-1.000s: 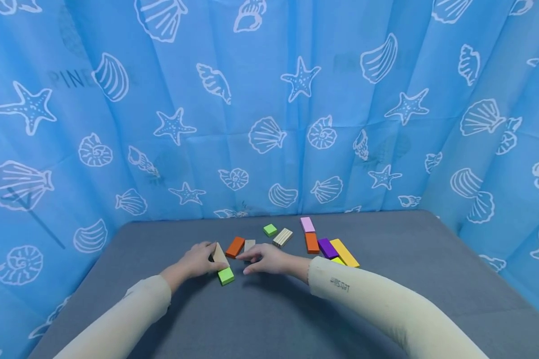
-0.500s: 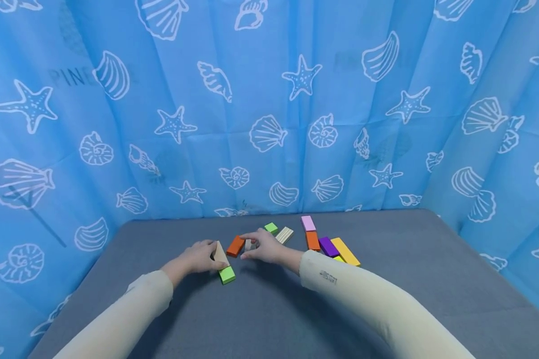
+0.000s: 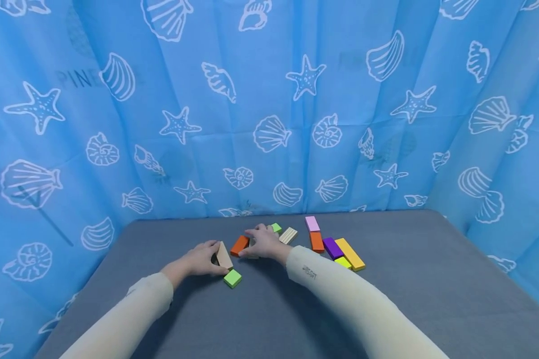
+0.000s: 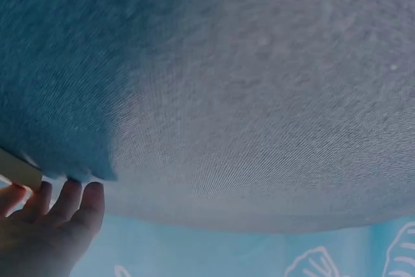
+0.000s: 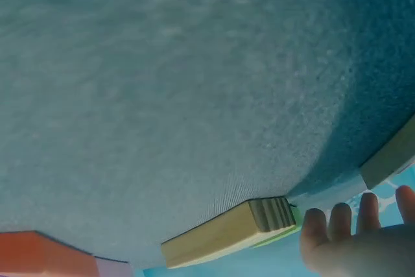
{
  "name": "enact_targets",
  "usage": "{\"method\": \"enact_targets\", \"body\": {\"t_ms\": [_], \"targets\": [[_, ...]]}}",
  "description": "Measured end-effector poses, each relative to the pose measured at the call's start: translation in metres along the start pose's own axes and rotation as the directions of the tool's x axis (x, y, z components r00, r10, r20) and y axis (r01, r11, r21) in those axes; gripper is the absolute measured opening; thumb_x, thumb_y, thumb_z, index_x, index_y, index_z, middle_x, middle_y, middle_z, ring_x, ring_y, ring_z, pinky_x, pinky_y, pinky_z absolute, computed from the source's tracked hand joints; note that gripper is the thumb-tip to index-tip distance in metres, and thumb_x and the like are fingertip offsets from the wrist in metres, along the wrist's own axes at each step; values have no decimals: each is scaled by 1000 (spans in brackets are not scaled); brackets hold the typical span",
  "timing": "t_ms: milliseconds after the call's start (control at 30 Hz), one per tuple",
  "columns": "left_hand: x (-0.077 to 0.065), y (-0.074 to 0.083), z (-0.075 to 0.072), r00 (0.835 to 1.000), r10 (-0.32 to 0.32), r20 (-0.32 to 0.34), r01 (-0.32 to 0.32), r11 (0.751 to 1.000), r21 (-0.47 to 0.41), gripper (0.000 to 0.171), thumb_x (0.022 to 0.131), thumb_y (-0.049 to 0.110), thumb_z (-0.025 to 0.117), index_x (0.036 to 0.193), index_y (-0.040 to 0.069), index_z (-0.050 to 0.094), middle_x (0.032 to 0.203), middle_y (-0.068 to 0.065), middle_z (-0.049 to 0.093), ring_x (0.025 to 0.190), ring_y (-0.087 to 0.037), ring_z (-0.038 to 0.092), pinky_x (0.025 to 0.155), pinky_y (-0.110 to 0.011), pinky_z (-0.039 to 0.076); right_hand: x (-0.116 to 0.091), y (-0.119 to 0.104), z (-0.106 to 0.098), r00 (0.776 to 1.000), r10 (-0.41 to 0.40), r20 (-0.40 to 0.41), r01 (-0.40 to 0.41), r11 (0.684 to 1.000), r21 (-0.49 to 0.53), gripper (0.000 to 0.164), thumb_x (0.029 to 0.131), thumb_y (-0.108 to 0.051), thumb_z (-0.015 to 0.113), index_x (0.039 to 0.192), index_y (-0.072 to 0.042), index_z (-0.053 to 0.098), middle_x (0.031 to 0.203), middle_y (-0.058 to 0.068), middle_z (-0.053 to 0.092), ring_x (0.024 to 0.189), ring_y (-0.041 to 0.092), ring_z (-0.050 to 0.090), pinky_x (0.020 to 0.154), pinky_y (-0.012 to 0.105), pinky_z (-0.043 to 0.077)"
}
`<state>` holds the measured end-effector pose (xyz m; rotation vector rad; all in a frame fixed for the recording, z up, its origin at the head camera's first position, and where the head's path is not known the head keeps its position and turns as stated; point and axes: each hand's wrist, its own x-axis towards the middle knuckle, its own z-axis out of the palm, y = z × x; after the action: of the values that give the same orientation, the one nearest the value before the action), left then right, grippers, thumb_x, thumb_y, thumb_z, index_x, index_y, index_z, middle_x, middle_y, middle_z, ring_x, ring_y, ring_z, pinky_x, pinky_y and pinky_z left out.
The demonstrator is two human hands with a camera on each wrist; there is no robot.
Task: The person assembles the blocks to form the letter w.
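My left hand (image 3: 200, 259) holds a pale, plain wooden block (image 3: 224, 256) lengthwise, fingers at its far end and thumb at its near end. In the left wrist view that block (image 4: 18, 170) lies over the fingertips. A light green block (image 3: 232, 278) sits just in front of the left thumb. My right hand (image 3: 265, 243) is curled over another plain wooden block (image 5: 394, 154), mostly hidden by the hand in the head view. Between the two hands lies an orange block (image 3: 239, 246), close to the right thumb.
Behind the right hand are a second green block (image 3: 276, 228) and a ridged wooden block (image 3: 289, 236). Farther right lie pink (image 3: 312, 224), orange (image 3: 316, 242), purple (image 3: 333, 248), bright yellow (image 3: 343, 262) and amber blocks (image 3: 350, 254) on the grey-covered table (image 3: 413, 299). A blue shell-print curtain (image 3: 269, 109) stands behind.
My right hand has moved farther back and closed around the wooden block beside the orange one. The left hand keeps its hold, almost still. The head view has shifted slightly.
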<state>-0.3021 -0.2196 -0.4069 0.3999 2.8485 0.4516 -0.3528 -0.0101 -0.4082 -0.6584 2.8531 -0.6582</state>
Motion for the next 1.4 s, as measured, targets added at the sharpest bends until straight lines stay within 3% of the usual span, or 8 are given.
{"method": "enact_targets", "body": {"t_ms": [233, 433, 767, 1000, 1167, 1300, 1400], "targets": [[-6, -2, 3, 998, 5, -59, -4, 1000, 22, 92, 81, 47, 75, 145, -9, 37, 145, -27, 39, 131, -44, 38, 102, -58, 34, 14, -3, 12, 996, 81, 24, -78, 994, -83, 80, 78, -60, 73, 142, -16, 53, 140, 14, 45, 120, 32, 41, 97, 52, 36], [-11, -6, 3, 997, -15, -79, 18, 999, 38, 94, 80, 49, 76, 143, -10, 38, 144, -27, 41, 131, -43, 40, 103, -57, 34, 19, -3, 13, 997, 68, 24, -65, 991, -118, 80, 74, -62, 75, 136, -15, 57, 132, 12, 48, 111, 28, 42, 93, 49, 37], [-39, -17, 4, 993, -2, -116, 4, 1000, 16, 92, 82, 50, 74, 141, -11, 41, 141, -28, 44, 129, -42, 43, 101, -55, 37, 13, 1, 8, 1000, -8, 11, 8, 1000, -23, 71, 79, -53, 76, 132, -9, 59, 123, 12, 51, 104, 26, 43, 87, 45, 38], [-61, -19, 4, 992, 25, -125, -24, 1000, 8, 93, 80, 49, 76, 141, -12, 41, 140, -28, 45, 127, -42, 45, 100, -55, 38, 1, -7, -3, 997, -58, -45, 64, 989, 131, 70, 80, -45, 78, 134, -6, 57, 125, 14, 51, 104, 26, 43, 90, 43, 41], [-71, -18, 7, 992, 22, -122, -20, 1000, 21, 95, 79, 52, 75, 140, -12, 41, 139, -27, 46, 127, -42, 45, 100, -56, 38, -12, -22, 0, 996, -85, -18, 86, 933, 349, 65, 84, -37, 77, 134, -2, 54, 123, 16, 51, 103, 23, 49, 94, 43, 41], [-79, -19, 10, 992, 26, -120, -24, 1000, 20, 95, 80, 54, 75, 139, -13, 42, 139, -28, 46, 126, -44, 45, 100, -58, 37, -25, -38, 5, 995, -95, 36, 62, 849, 525, 64, 87, -33, 75, 135, 0, 49, 122, 18, 51, 89, 24, 57, 82, 42, 51], [-86, -20, 12, 992, 37, -123, -34, 999, 29, 95, 79, 54, 75, 138, -14, 43, 139, -28, 46, 125, -44, 45, 99, -59, 36, -34, -48, 10, 991, -109, 75, 32, 751, 659, 63, 90, -30, 72, 137, 1, 44, 120, 17, 52, 84, 30, 64, 67, 39, 55]]}}
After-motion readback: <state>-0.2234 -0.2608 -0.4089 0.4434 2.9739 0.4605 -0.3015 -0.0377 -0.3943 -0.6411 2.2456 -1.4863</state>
